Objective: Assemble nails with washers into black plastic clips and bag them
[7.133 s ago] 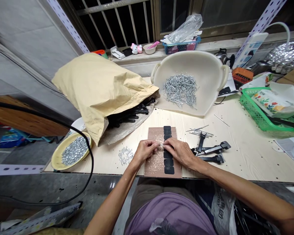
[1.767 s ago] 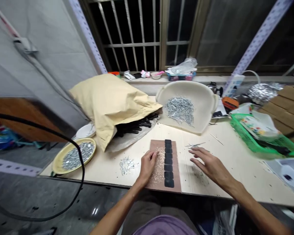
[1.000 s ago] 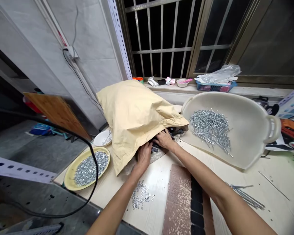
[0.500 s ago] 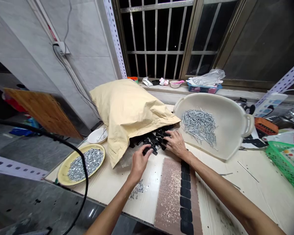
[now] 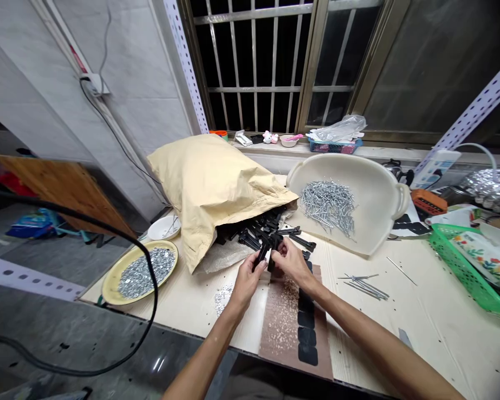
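Observation:
My left hand (image 5: 249, 276) is closed around a black plastic piece (image 5: 261, 253), just in front of the sack's mouth. Close beside it, my right hand (image 5: 290, 260) pinches another dark piece (image 5: 271, 261); its exact shape is partly hidden by the fingers. More black plastic pieces (image 5: 254, 230) spill from the open mouth of a tan sack (image 5: 220, 183) that lies on its side. Below my hands is a brown board (image 5: 279, 322) carrying a row of black rounded squares (image 5: 307, 336). Small metal washers (image 5: 222, 297) lie loose to the left of the board.
A yellow dish (image 5: 108, 283) of washers and a white bowl (image 5: 162, 228) stand left of the sack. At the right are a white basin (image 5: 375, 194) with metal pins, loose rods (image 5: 366, 286) and a green basket (image 5: 462, 278). A black cable (image 5: 152, 278) hangs at left.
My hands have drawn back from the sack's mouth and come closer together, now with black pieces in the fingers. More black pieces lie outside the sack. The view has shifted slightly.

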Action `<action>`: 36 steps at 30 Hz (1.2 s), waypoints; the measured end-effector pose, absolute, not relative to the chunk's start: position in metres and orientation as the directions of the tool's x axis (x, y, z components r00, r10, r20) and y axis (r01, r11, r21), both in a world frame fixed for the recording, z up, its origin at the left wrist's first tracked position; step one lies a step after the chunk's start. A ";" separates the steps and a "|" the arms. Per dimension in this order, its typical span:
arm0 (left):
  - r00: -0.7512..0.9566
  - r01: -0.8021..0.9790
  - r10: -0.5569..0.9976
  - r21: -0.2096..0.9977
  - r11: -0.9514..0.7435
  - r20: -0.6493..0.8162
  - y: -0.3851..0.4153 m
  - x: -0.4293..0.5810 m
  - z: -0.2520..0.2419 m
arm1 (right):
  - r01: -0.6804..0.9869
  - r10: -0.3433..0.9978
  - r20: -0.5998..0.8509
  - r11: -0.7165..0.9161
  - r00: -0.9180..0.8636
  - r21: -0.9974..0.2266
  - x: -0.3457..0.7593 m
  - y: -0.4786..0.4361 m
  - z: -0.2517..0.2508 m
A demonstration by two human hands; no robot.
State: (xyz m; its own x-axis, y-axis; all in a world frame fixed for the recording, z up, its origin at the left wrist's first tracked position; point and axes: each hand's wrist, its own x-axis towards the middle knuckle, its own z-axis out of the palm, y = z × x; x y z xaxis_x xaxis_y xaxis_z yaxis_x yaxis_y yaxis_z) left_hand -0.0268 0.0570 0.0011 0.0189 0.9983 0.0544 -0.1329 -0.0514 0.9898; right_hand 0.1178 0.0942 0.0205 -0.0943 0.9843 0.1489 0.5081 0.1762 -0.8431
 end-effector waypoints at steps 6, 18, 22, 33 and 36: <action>0.256 -0.182 0.965 0.978 0.105 -0.056 0.048 -0.021 0.009 | 0.395 0.954 0.075 0.191 -0.290 -0.899 0.122 0.075 0.023; 0.259 -0.396 0.879 0.787 0.474 -0.400 0.047 -0.009 0.016 | 0.976 0.986 -0.021 0.162 -0.166 -0.147 0.164 0.151 0.014; 0.306 -0.392 0.868 0.779 0.490 -0.392 0.050 -0.014 0.017 | 0.967 0.977 0.002 0.213 -0.215 -0.142 0.168 0.144 0.013; 0.345 -0.677 0.892 0.581 0.451 -0.292 0.062 0.017 0.006 | 0.509 0.823 0.536 0.385 0.187 -0.770 0.145 0.066 0.025; 0.295 -0.743 0.926 0.552 0.378 -0.236 0.068 0.020 0.004 | 0.477 0.847 0.525 0.430 0.081 -0.767 0.134 0.047 0.013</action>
State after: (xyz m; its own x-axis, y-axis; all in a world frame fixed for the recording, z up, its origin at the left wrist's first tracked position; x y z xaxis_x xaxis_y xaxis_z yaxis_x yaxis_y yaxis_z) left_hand 0.0198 0.0677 0.0038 0.2953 0.9257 -0.2362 -0.7433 0.3780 0.5520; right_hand 0.1338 0.0468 0.0133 0.0814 0.8470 0.5254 0.4772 0.4297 -0.7666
